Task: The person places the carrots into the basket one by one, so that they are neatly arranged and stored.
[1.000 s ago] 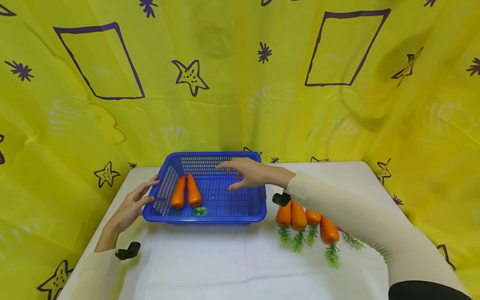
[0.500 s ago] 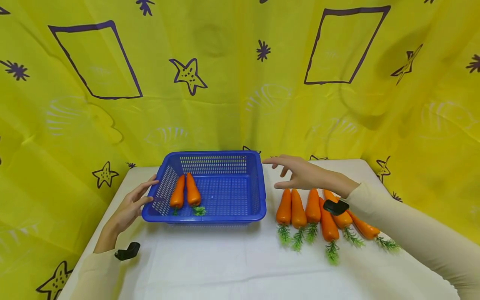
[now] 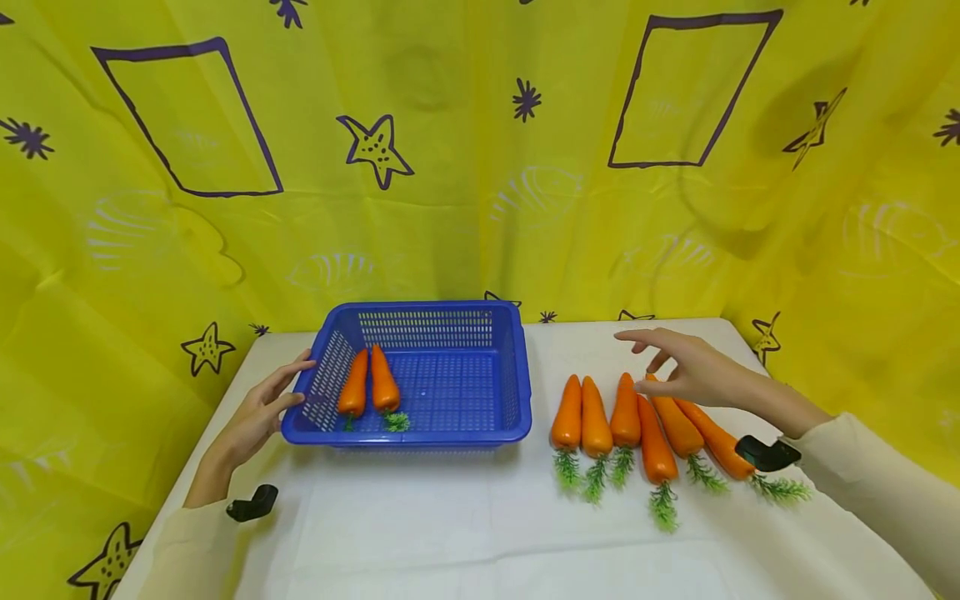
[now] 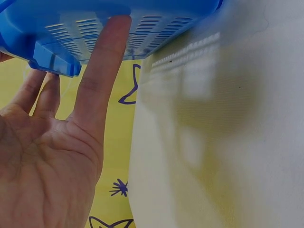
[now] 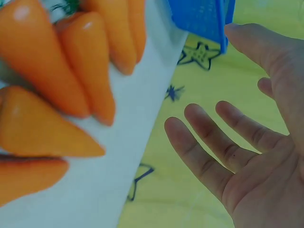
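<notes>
A blue plastic basket (image 3: 450, 392) sits on the table with two orange carrots, a left one (image 3: 354, 385) and a right one (image 3: 386, 382), lying side by side at its left. My left hand (image 3: 258, 417) touches the basket's left rim, fingers and thumb extended; in the left wrist view the thumb (image 4: 97, 80) lies straight against the slotted wall. To the right, several carrots with green tops (image 3: 596, 421) lie in a fanned row on the cloth. My right hand (image 3: 697, 371) hovers over the far ends of the right-hand carrots (image 3: 678, 427), fingers spread and holding nothing.
A white cloth (image 3: 420, 525) covers the table. A yellow curtain (image 3: 450, 242) with dark star drawings hangs behind it and along both sides. Each sleeve has a small black device at the wrist, seen on the left one (image 3: 252, 504) and the right one (image 3: 767, 454).
My right hand has moved right, from over the basket to above the carrots on the table. My left hand stays at the basket's rim, and the basket's two carrots lie as before.
</notes>
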Demonstrator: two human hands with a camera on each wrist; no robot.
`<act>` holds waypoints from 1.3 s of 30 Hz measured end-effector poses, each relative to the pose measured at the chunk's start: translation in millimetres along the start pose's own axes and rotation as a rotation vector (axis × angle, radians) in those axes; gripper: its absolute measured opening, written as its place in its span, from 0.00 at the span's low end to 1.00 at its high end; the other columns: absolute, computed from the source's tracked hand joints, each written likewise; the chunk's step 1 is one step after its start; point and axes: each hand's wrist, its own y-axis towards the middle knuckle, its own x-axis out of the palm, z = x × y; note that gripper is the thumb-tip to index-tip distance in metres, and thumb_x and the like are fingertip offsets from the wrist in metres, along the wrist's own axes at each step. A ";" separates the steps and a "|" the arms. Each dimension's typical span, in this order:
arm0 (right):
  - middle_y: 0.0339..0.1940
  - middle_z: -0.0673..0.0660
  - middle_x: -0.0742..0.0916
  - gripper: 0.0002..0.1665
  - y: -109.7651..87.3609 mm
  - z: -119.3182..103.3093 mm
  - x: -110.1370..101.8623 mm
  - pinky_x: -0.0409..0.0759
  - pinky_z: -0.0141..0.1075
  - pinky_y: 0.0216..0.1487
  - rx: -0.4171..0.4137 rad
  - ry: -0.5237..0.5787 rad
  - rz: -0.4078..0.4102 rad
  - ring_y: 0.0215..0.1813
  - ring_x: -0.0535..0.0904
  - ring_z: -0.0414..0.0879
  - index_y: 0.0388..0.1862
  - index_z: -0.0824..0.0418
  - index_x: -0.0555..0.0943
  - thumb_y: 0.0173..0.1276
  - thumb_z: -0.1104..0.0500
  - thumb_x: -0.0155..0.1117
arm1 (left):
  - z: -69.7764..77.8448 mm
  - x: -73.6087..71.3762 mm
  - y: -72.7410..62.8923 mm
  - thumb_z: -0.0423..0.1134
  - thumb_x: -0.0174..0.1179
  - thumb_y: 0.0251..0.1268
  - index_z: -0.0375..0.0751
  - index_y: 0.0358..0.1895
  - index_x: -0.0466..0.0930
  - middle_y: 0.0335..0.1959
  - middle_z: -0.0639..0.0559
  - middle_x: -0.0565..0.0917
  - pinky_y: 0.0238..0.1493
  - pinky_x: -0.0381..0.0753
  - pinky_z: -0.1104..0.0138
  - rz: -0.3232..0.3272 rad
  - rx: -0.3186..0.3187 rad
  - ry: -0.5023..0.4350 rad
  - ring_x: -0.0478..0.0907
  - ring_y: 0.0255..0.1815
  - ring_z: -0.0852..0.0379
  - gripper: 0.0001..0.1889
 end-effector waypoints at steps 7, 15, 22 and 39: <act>0.55 0.62 0.84 0.43 -28.5 19.4 -3.6 0.86 0.34 0.35 0.047 -0.002 0.038 0.44 0.86 0.57 0.76 0.59 0.69 0.64 0.60 0.77 | -0.1 -0.3 0.4 0.36 0.49 0.83 0.44 0.81 0.57 0.86 0.53 0.42 0.54 0.84 0.65 0.009 -0.013 0.007 0.40 0.81 0.26 0.28; 0.55 0.67 0.84 0.40 -54.2 47.4 0.4 0.86 0.34 0.35 0.136 0.033 0.003 0.41 0.87 0.50 0.75 0.60 0.68 0.67 0.57 0.74 | 0.7 -0.7 0.4 0.35 0.48 0.83 0.44 0.81 0.58 0.86 0.52 0.41 0.53 0.85 0.65 0.000 0.014 -0.001 0.40 0.81 0.27 0.28; 0.58 0.73 0.81 0.40 -74.8 76.5 3.8 0.85 0.35 0.40 0.207 0.108 -0.097 0.44 0.87 0.55 0.76 0.63 0.66 0.69 0.58 0.72 | 0.1 -1.5 1.5 0.35 0.49 0.83 0.44 0.81 0.58 0.86 0.52 0.42 0.53 0.85 0.64 -0.007 0.019 -0.004 0.41 0.81 0.29 0.28; 0.59 0.75 0.76 0.40 -93.2 101.4 5.8 0.87 0.41 0.35 0.412 0.428 -0.404 0.36 0.84 0.50 0.78 0.64 0.60 0.74 0.59 0.66 | -2.5 -2.4 0.4 0.37 0.48 0.83 0.43 0.81 0.56 0.86 0.55 0.42 0.55 0.84 0.66 -0.002 0.001 0.022 0.45 0.83 0.35 0.28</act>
